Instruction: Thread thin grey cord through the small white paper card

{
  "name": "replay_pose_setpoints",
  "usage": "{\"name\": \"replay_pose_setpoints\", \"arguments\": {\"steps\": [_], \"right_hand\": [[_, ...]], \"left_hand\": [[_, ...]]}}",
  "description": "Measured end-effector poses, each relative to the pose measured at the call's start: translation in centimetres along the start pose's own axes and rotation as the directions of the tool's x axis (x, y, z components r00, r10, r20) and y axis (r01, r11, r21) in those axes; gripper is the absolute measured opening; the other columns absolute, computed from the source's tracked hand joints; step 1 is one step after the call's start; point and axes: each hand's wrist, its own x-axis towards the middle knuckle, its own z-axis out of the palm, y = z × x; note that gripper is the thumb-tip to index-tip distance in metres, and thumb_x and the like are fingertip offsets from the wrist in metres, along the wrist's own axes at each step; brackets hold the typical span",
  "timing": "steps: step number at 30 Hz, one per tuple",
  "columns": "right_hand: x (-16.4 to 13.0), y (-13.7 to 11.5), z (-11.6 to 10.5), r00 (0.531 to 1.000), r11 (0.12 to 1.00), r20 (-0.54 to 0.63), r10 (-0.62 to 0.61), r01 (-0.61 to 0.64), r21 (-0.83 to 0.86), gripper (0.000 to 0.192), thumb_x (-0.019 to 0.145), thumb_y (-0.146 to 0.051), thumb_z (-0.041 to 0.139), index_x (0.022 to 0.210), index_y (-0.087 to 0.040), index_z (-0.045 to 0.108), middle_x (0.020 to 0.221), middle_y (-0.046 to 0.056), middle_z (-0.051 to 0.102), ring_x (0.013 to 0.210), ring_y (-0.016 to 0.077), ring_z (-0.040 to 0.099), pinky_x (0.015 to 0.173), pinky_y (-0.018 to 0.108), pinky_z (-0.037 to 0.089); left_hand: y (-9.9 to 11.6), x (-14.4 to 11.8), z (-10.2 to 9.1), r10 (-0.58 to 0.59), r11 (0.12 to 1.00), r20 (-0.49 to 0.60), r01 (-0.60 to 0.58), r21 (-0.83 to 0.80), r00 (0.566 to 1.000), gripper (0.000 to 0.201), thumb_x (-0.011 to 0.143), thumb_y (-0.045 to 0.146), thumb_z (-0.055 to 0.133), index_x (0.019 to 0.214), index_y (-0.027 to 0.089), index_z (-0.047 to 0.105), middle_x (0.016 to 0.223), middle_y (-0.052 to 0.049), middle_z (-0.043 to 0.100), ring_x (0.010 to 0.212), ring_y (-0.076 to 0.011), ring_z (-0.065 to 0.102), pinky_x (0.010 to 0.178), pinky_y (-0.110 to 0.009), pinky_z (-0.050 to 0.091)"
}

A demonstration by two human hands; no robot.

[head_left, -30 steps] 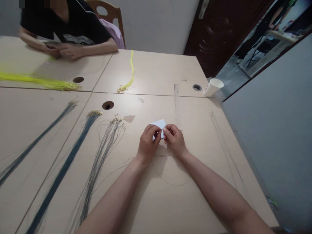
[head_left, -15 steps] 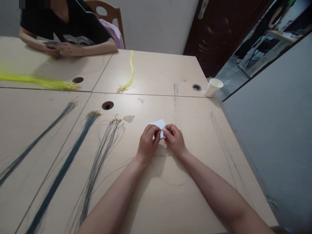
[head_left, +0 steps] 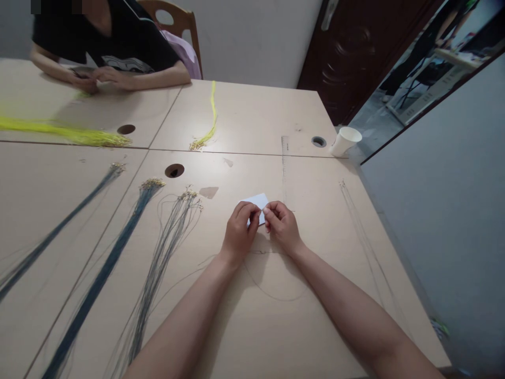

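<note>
My left hand [head_left: 239,230] and my right hand [head_left: 283,226] meet over the table with fingertips pinched almost together. What they pinch is too small to make out. A small white card [head_left: 258,200] lies beneath the fingertips, partly covered by them. One thin grey cord [head_left: 278,299] curves on the tabletop below my wrists, and its ends are hard to follow under my arms. Left of my hands lies a loose bundle of grey cords [head_left: 168,242] with small gold-coloured metal ends. Beside it is a thick bundle of dark blue-green cords [head_left: 118,252] with similar ends.
Another dark cord bundle [head_left: 67,221] lies farther left. Yellow cords [head_left: 213,118] and a larger yellow bundle [head_left: 59,130] lie beyond. A clear ruler [head_left: 283,163], a white cup [head_left: 346,141] and a few thin cords [head_left: 363,237] are to the right. A co-worker [head_left: 110,47] sits opposite.
My hands hold almost the same pose and place. The co-worker's hands have shifted slightly.
</note>
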Motion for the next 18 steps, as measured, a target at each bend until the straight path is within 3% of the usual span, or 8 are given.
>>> {"name": "replay_pose_setpoints", "arguments": {"steps": [18], "right_hand": [[0.12, -0.05, 0.04, 1.000, 0.999, -0.002, -0.005, 0.005, 0.053, 0.015, 0.081, -0.033, 0.053, 0.077, -0.019, 0.050, 0.052, -0.007, 0.048, 0.043, 0.0076, 0.045, 0.046, 0.022, 0.036]], "left_hand": [[0.09, 0.04, 0.14, 0.010, 1.000, -0.070, -0.011, -0.006, 0.997, 0.007, 0.079, 0.009, 0.053, 0.079, 0.016, 0.052, 0.074, -0.001, 0.052, 0.064, -0.0081, 0.046, 0.059, -0.021, 0.041]]}}
